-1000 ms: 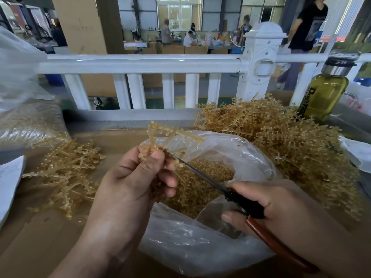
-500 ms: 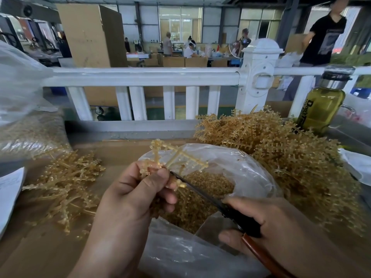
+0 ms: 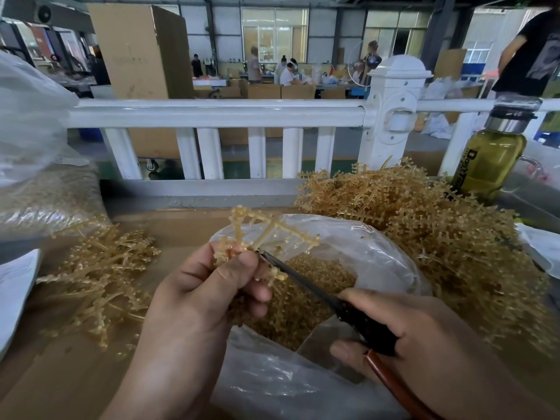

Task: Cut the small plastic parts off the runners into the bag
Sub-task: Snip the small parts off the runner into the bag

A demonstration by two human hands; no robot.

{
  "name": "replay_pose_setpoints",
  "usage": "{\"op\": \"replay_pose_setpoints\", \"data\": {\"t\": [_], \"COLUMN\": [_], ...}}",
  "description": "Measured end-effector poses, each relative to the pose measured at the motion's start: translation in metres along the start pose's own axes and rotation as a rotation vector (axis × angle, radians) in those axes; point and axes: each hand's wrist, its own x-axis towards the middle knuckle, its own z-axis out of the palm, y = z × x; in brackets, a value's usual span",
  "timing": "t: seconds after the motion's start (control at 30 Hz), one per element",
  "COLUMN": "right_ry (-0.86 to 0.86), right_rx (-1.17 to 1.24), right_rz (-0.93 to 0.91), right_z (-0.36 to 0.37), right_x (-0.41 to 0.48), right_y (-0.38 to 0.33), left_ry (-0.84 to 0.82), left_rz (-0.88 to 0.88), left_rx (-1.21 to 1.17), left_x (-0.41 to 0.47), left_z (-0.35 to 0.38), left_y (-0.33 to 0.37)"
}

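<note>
Pinching runner (image 3: 266, 230) in left hand (image 3: 209, 286) | right hand (image 3: 403, 331) gripping cutters (image 3: 306, 280) over bag (image 3: 378, 256)

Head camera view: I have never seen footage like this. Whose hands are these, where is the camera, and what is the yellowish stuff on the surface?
There is no machine here. A person works bare-handed, and the one picture comes from a camera worn on their head, looking forward and down. The left hand pinches a branched yellowish runner over an open clear bag that holds loose cut parts. The right hand grips snips, with their tip at the runner. A big pile of runners lies to the right and a smaller pile to the left, all on a brown cardboard surface. A green bottle stands by a white railing.
</note>
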Motion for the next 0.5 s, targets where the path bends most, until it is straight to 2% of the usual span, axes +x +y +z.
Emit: {"op": "replay_pose_setpoints", "data": {"t": [0.5], "right_ry": [0.094], "right_rx": [0.004], "right_rz": [-0.064], "right_z": [0.0013], "right_x": [0.0008], "right_y": [0.0025], "left_ry": [-0.008], "left_rz": [0.036], "left_rx": [0.019], "left_x": [-0.0020], "left_z": [0.0010], "left_y": [0.0027]}}
